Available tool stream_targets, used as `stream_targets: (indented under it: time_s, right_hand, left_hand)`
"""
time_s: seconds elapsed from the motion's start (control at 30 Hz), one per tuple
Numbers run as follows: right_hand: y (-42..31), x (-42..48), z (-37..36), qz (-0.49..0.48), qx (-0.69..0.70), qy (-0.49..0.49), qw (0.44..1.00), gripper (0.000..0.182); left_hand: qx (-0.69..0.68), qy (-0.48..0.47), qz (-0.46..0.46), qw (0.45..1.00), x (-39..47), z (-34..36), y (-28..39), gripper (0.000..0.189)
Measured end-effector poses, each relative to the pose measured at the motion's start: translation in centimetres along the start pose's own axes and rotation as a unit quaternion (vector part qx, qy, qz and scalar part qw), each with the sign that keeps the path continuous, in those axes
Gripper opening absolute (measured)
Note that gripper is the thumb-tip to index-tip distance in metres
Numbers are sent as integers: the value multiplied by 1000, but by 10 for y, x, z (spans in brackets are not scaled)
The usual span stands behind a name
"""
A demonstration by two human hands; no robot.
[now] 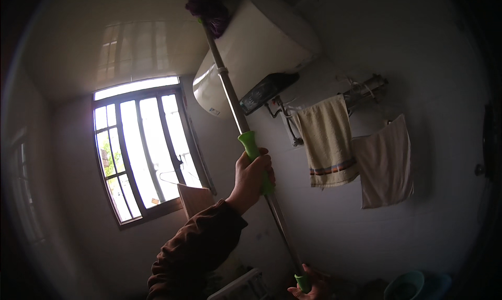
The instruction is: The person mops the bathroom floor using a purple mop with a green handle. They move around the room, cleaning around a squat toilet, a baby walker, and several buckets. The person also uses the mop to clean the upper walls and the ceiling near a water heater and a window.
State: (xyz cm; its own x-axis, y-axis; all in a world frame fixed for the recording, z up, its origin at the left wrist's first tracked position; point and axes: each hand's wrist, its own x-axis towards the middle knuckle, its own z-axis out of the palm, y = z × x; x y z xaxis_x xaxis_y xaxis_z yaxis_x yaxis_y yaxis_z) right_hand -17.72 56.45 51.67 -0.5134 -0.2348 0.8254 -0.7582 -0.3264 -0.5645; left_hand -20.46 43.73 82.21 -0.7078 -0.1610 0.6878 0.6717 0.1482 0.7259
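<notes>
A mop with a telescoping metal pole slants up across the view. My left hand is wrapped around its green upper grip. Lower down, near the bottom edge, my right hand holds the green end of the same pole. The purple mop head is raised high, at the left side of a white water heater on the wall; whether it touches the heater or the ceiling I cannot tell.
Below the heater are a dark panel and pipes. A cream towel and a paler cloth hang to the right. A barred window is on the left, with a cloth on a hanger. Green basin lower right.
</notes>
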Motion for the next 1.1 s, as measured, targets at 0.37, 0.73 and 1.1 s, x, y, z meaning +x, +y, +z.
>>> stream_targets:
  time_s: [0.37,0.73,1.1]
  right_hand:
    - [41,-41,96,221,263,-112,933,65]
    - [-59,11,132,9,85,-175,981,60]
    - [-68,51,135,-112,113,-196,968,59]
  left_hand:
    - [6,-4,81,997,-79,-86,51,22]
    - [96,125,265,951,-125,-174,122,27]
    - [90,39,369,924,-113,-209,167,24]
